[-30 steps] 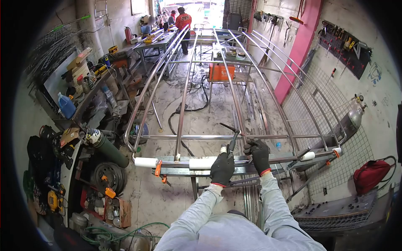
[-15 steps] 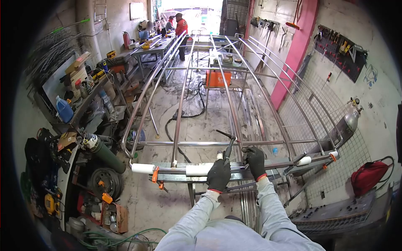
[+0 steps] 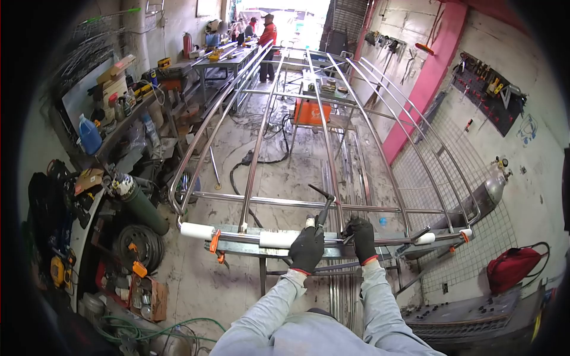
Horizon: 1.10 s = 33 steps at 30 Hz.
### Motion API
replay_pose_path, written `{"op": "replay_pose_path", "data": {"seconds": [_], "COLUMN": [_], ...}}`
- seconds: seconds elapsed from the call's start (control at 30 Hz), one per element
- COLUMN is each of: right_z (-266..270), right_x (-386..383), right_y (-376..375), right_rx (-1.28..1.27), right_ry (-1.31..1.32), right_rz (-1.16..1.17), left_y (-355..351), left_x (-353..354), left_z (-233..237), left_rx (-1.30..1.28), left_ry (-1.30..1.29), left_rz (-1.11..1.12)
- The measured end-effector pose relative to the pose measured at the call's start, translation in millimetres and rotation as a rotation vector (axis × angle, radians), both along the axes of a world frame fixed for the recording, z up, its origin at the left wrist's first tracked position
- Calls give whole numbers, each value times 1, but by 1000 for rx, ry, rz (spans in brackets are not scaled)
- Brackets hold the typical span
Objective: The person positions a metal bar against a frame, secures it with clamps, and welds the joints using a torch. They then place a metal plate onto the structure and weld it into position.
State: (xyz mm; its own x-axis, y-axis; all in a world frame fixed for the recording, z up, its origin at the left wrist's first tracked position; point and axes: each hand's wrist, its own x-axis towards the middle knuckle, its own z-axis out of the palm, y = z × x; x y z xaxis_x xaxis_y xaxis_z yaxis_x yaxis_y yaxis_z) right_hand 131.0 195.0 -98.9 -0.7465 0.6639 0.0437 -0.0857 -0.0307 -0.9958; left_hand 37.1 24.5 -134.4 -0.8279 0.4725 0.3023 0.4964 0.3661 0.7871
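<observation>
Two gloved hands work here: the left hand [image 3: 307, 249] grips one torch [image 3: 325, 204]; the right hand's [image 3: 361, 238] grip is unclear.

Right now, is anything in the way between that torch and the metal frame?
Nothing visible is. The left hand holds the welding torch, its head overlapping the metal frame in view. Whether they touch, I can't tell.
</observation>
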Motion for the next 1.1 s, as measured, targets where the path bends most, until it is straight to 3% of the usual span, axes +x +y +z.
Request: {"op": "replay_pose_path", "data": {"seconds": [0.23,0.4,0.63,0.7,0.83,0.97,1.03,1.07,1.1], "right_z": [-3,-2,17,2,0,-18,-20,-24,-23], "right_x": [-6,-4,-5,-2,-1,0,3,4,8], "right_y": [3,-2,-24,-11,-6,-10,-24,-35,-42], "right_rx": [85,-93,-99,-126,-157,67,419,315,315], "right_ry": [-136,0,80,137,70,166,-275,-255,-253], "right_rz": [-52,-64,-204,-61,-57,-106,-280,-372,-368], "left_y": [-4,-1,-2,-2,-2,0,-10,-19,-25], "left_x": [0,0,0,1,-1,-7,-17,-21,-21], "left_z": [0,-2,8,8,3,-3,19,37,37], "left_rx": [-35,-6,-41,17,-43,-50,255,415,417], "left_ry": [-27,-11,-45,-23,-51,48,-645,-934,-932], "left_rz": [-9,7,3,21,2,11,-158,-274,-270]}}
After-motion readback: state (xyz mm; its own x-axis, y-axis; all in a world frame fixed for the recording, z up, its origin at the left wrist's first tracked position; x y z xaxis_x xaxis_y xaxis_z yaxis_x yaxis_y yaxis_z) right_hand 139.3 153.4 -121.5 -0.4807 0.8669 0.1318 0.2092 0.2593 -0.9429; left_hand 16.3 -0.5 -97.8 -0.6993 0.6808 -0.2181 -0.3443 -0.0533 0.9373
